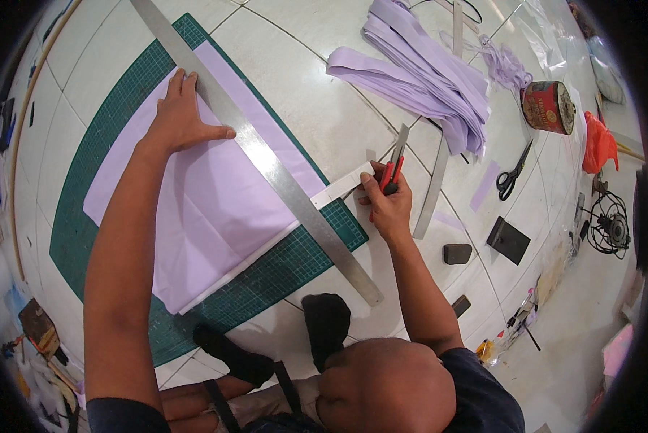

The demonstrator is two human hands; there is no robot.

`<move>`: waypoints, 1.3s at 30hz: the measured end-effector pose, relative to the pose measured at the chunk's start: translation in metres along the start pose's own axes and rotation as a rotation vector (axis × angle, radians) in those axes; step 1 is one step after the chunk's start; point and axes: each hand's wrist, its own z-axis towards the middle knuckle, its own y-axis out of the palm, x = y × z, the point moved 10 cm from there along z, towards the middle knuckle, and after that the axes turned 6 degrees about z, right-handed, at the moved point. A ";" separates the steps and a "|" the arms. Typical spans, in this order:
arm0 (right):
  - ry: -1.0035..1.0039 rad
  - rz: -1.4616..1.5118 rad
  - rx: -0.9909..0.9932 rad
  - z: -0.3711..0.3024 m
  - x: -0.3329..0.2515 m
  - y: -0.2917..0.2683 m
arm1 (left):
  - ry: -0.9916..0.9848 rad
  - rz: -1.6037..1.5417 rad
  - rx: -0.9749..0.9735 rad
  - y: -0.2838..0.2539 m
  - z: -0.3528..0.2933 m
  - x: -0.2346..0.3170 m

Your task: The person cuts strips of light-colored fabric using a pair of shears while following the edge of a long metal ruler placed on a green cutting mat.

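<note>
Folded lavender fabric (205, 206) lies on a green cutting mat (85, 195). A long metal ruler (266, 166) crosses it on a slant. My left hand (176, 119) is spread, its thumb and fingertips pressing at the ruler's left edge and its palm over the fabric. To the right, my right hand (390, 206) is closed around a red cutter knife (391, 175), its blade pointing away from me. Between the same hand's thumb and fingers is one end of a short white measuring strip (342, 186), whose other end meets the metal ruler by the fabric's edge.
Long lavender strips (425, 79) lie in a heap at the far right, near a red tin (548, 107). Scissors (513, 173), a dark square block (509, 240) and another metal ruler (433, 187) rest on the tiles. My feet in black socks (327, 328) are near the mat.
</note>
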 end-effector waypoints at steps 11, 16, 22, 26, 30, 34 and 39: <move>0.010 -0.090 0.005 0.001 -0.001 0.002 | -0.011 -0.025 -0.005 0.000 -0.003 -0.001; 0.014 -0.105 0.014 0.001 -0.001 0.001 | -0.028 0.002 -0.001 0.004 -0.002 -0.002; 0.015 -0.095 0.019 0.002 -0.001 0.001 | -0.024 0.022 -0.001 0.006 0.001 -0.001; 0.083 -0.030 0.040 0.000 0.000 -0.001 | -0.029 0.045 0.001 0.005 0.000 -0.006; 0.010 -0.103 0.169 0.004 -0.015 -0.047 | -0.005 0.226 0.036 -0.011 -0.005 0.012; -0.564 -0.691 0.309 -0.004 -0.069 -0.080 | 0.003 0.102 -0.297 -0.009 -0.008 0.048; -0.014 -0.478 0.080 -0.007 -0.051 -0.030 | -0.035 0.096 -0.133 0.013 -0.022 0.025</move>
